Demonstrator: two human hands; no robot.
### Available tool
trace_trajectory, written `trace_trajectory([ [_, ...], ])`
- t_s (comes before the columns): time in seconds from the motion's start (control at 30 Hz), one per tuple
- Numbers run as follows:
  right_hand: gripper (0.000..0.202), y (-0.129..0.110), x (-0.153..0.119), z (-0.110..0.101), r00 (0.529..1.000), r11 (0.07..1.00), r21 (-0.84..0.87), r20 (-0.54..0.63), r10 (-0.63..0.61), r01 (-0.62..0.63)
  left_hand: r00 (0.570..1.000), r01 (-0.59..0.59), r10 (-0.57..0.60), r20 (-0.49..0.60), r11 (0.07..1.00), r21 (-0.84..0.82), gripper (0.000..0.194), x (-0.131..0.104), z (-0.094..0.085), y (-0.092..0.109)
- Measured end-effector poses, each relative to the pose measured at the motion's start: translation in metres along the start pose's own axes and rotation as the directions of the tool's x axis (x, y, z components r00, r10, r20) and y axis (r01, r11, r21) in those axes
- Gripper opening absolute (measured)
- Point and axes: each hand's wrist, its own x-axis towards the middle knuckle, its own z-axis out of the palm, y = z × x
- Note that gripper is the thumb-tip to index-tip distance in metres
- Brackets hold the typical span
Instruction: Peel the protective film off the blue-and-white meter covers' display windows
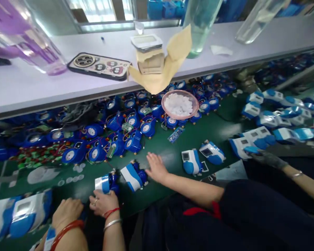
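My left hand [103, 204], with a ring, a red string and a silver bracelet, has its fingers curled on the lower edge of a blue-and-white device [102, 183]. My right hand [157, 169] lies palm down over the green work surface [170, 158], its fingers spread and holding nothing. Between my hands rests a second blue-and-white device [133, 176], close to my right thumb. Two more devices, one [192, 162] and another [212, 152], lie to the right. Beyond my hands are rows of blue housings [133, 141] with wires.
Another person's hand [68, 212], with a red bangle, is at the left beside finished-looking devices [28, 211]. A gloved hand [269, 158] works at the right. A pink bowl of white pieces [180, 104] sits under a shelf [94, 87] bearing a phone [101, 66] and bottles.
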Motion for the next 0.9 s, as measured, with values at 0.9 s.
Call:
trace_trajectory([
  [0.9, 0.066, 0.213, -0.063, -0.144, 0.68, 0.737, 0.11, -0.314, 0.662, -0.667, 0.702, -0.643, 0.644, 0.305, 0.757, -0.119, 0.044, -0.087, 0.039, 0.087],
])
